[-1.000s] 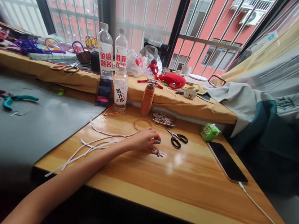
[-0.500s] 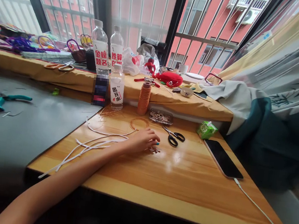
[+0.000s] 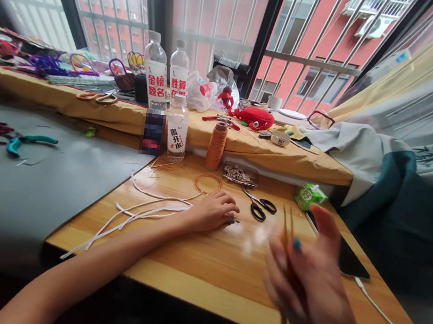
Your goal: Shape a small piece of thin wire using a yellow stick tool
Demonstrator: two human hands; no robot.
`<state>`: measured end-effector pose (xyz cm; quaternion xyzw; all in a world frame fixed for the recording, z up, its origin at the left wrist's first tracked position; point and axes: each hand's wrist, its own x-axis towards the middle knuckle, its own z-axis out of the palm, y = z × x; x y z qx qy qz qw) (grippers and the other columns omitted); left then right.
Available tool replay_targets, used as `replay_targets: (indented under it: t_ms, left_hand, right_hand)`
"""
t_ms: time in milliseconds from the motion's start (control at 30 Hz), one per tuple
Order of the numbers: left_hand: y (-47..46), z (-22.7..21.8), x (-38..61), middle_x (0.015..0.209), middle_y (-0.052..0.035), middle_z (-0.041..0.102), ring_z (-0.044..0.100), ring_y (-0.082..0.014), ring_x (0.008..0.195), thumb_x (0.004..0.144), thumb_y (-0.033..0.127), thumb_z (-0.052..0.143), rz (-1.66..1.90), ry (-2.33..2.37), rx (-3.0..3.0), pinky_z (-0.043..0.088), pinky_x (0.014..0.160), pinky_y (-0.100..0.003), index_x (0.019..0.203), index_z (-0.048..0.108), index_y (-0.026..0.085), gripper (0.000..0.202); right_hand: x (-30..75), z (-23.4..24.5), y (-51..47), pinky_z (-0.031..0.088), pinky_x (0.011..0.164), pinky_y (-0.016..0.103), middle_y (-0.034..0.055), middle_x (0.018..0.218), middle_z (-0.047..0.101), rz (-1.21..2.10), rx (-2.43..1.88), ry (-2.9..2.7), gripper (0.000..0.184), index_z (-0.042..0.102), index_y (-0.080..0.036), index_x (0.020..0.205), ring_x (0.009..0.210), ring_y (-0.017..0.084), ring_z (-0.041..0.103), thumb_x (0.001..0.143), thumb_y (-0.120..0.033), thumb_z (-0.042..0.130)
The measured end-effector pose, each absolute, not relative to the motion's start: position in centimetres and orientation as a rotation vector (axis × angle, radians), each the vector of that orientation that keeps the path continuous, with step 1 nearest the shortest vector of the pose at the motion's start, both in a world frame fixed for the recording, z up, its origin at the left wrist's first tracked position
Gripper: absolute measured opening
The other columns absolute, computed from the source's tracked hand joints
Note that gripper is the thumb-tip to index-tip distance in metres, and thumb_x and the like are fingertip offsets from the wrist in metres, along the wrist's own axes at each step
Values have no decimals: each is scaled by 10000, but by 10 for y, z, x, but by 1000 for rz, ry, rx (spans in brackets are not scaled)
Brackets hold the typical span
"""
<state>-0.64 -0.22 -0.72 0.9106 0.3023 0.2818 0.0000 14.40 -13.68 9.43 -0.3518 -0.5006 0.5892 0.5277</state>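
My left hand rests palm down on the wooden table, its fingers loosely bent over a few small pale pieces. Most of these pieces are hidden beneath the fingers. At the lower right, my right hand is raised above the table, blurred by motion. It grips gold-coloured tweezers whose two thin tips point up and stand slightly apart. A coil of orange thread lies just beyond my left hand, and white strips spread out to its left. Black-handled scissors lie beyond the fingertips.
A clear tray of small pale pieces stands beside an orange thread spool and a water bottle. At the right are a green carton and a phone on a white cable. Teal pliers lie on the grey surface at left.
My right hand has come into view at the lower right, holding tweezers. My left hand has settled lower over the small pieces and covers more of them. The view has shifted slightly left.
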Motion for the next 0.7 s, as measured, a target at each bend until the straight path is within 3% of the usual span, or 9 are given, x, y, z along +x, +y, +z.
replay_targets:
  t_ms: [67, 133, 233, 367, 467, 567, 633, 700]
  left_hand:
    - [-1, -8, -7, 883, -44, 572, 445, -153, 841, 827, 273, 407, 867, 965, 2881, 345, 776, -282, 878, 583, 175, 208]
    - [-1, -8, -8, 834, -34, 577, 447, -152, 826, 830, 270, 402, 834, 973, 2904, 339, 776, -288, 840, 586, 180, 205]
    - [1, -7, -9, 833, -28, 585, 451, -148, 825, 828, 266, 412, 811, 986, 2913, 336, 769, -281, 848, 577, 176, 189]
    - [1, -7, -9, 851, -20, 593, 457, -144, 843, 819, 225, 423, 807, 1007, 2902, 330, 765, -273, 851, 572, 179, 160]
    - [-1, -7, -9, 857, -24, 591, 461, -148, 851, 807, 229, 436, 802, 1040, 2901, 328, 765, -280, 841, 570, 173, 149]
    - [0, -7, -9, 835, -27, 591, 461, -151, 832, 812, 265, 429, 798, 1077, 2882, 331, 745, -284, 812, 570, 172, 169]
    - [1, -7, -10, 827, -23, 594, 457, -151, 822, 810, 249, 433, 795, 1092, 2857, 332, 735, -284, 815, 568, 173, 154]
    - [2, -7, -11, 830, -21, 596, 451, -150, 820, 804, 230, 443, 783, 1085, 2837, 333, 733, -283, 824, 568, 176, 138]
  right_hand:
    - [147, 90, -88, 332, 359, 192, -53, 560, 470, 1412, -870, -1225, 131, 541, -293, 865, 375, 60, 413, 742, -257, 516]
    - [153, 84, -45, 452, 575, 225, -20, 662, 552, 1413, -885, -1292, 154, 571, -221, 862, 580, 94, 550, 720, -201, 516]
    - [168, 68, -2, 411, 846, 307, 27, 891, 627, 1512, -756, -1213, 286, 546, -210, 987, 901, 154, 571, 721, -194, 442]
    - [180, 40, 13, 355, 931, 310, 39, 1009, 622, 1624, -644, -1047, 316, 542, -198, 999, 1024, 152, 522, 715, -230, 407]
    - [178, 25, 8, 408, 860, 265, 26, 954, 645, 1695, -697, -972, 204, 565, -200, 878, 950, 128, 562, 705, -199, 458]
    - [173, 16, 5, 458, 607, 203, -8, 691, 648, 1705, -783, -974, 116, 541, -203, 739, 619, 91, 591, 739, -314, 504]
    - [171, 12, 5, 378, 423, 161, -40, 507, 556, 1637, -881, -1043, 221, 527, -187, 687, 417, 57, 479, 731, -403, 512]
    - [170, 9, 5, 277, 336, 151, -56, 436, 474, 1507, -1015, -1165, 274, 532, -162, 677, 343, 39, 383, 724, -431, 510]
